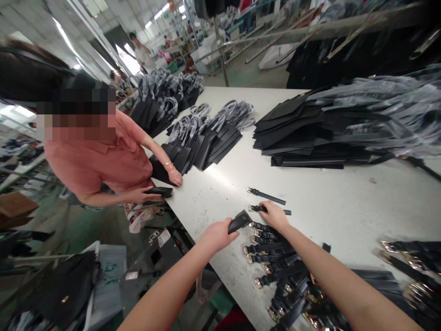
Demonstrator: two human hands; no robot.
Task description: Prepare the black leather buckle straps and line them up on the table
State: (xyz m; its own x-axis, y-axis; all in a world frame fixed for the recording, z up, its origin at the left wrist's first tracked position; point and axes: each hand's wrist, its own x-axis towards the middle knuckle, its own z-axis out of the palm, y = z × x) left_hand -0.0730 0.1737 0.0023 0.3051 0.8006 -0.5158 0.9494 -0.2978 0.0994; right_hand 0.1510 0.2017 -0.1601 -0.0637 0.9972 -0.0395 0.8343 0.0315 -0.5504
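Low in the middle of the frame, the left hand (217, 235) is curled tight around a flat black leather piece (240, 221). The right hand (272, 215) presses bent fingers on a thin black buckled strap (257, 208) on the white table (327, 193). The heap of black buckled straps (275, 262) just beside could snag and slide.

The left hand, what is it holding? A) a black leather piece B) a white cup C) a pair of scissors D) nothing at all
A: the left hand is closed around a black leather piece at the edge of the white table, beside the buckled straps.
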